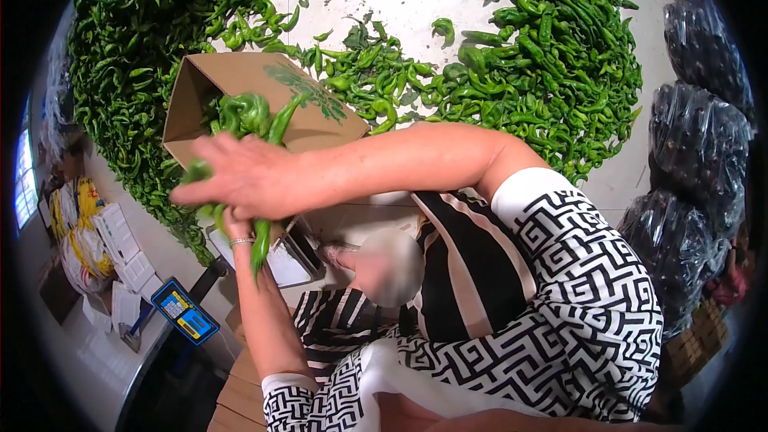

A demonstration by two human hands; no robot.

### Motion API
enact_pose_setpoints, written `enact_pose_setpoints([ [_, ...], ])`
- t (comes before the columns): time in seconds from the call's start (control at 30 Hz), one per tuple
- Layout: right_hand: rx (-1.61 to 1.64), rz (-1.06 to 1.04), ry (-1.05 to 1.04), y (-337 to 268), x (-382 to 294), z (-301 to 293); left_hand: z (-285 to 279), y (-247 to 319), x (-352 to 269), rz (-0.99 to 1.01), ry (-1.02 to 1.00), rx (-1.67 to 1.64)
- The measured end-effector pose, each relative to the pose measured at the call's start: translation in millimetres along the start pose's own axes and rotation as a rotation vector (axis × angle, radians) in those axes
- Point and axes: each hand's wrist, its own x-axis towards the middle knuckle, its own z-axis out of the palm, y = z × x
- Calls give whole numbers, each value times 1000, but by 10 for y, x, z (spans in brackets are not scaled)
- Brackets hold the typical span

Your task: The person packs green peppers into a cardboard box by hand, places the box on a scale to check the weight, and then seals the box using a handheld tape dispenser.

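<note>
A brown cardboard box [312, 93] with a green printed design lies tilted, its mouth facing left and toward my hands. My right hand [246, 177], slightly blurred, reaches across my body to that mouth with green peppers [243, 113] bunched at its fingers. Beneath it, my left hand [237, 223] is mostly covered; only the part near the braceletted wrist shows. One long green pepper [261, 246] hangs over the left wrist, and others poke out between the two hands. How the left fingers are placed is hidden.
Large heaps of green peppers [540, 72] ring the pale floor [408, 0]. A blue scale display [185, 311] stands at lower left, near white boxes [120, 240] and yellow-white bags [78, 234]. Plastic-wrapped dark stacks [696, 156] line the right. Flattened cardboard [240, 396] lies beside me.
</note>
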Motion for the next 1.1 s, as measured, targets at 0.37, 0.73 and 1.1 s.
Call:
enact_pose_setpoints([
  [0.37,-535,643,77,1493,-1063,-944,-102,-111,-15,-63,48,-33],
  [0.73,-371,738,-100,2051,-1484,-319,-36,23,-68,-123,34,-130],
  [1.1,-773,675,-513,1989,-1110,631,-37,40,-81,-118,7,-136],
])
